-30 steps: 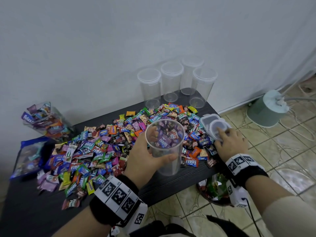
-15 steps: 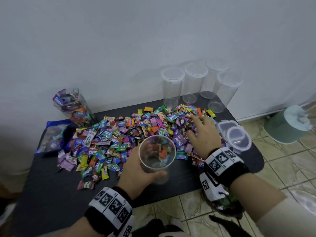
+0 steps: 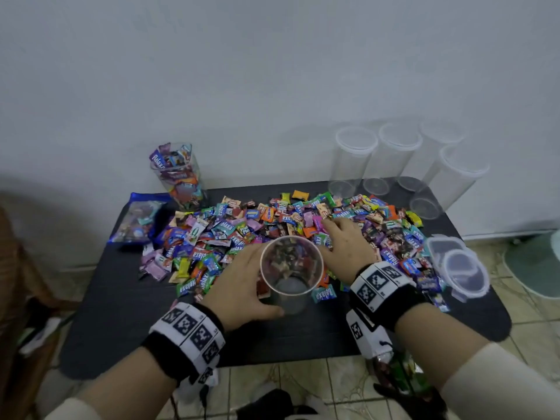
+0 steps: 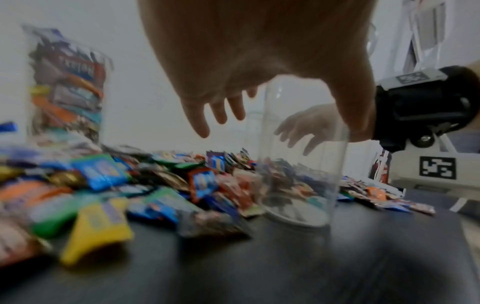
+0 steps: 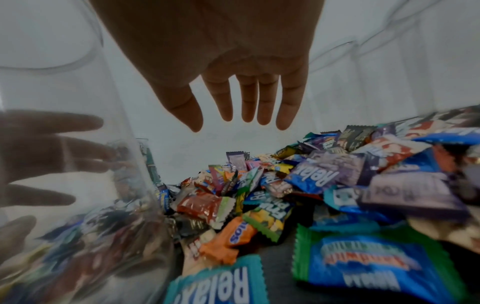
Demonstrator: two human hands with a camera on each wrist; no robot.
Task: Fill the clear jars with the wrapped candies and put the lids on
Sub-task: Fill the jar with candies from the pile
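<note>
From the head camera, an empty clear jar (image 3: 291, 269) stands upright on the dark worktop (image 3: 127, 322) at the near edge of a wide heap of wrapped candies (image 3: 272, 225). The left hand (image 3: 242, 286) is on the jar's left side, fingers spread along the wall and thumb at its front, touching rather than gripping. The right hand (image 3: 348, 247) lies flat on the candies just right of the jar, fingers straight. Four more empty jars (image 3: 354, 162) stand at the far right corner, a candy-filled jar (image 3: 180, 174) at the far left beside a blue bag (image 3: 136, 219), and loose lids (image 3: 460, 268) lie at the right edge. From the left wrist, the left hand (image 4: 259, 61) hangs over the jar (image 4: 301, 148) with fingers loosely extended; the picture is blurred. From the right wrist, the right hand (image 5: 233, 72) is released, fingers straight above the candies (image 5: 311, 195), with the jar (image 5: 78, 185) close on the left.
</note>
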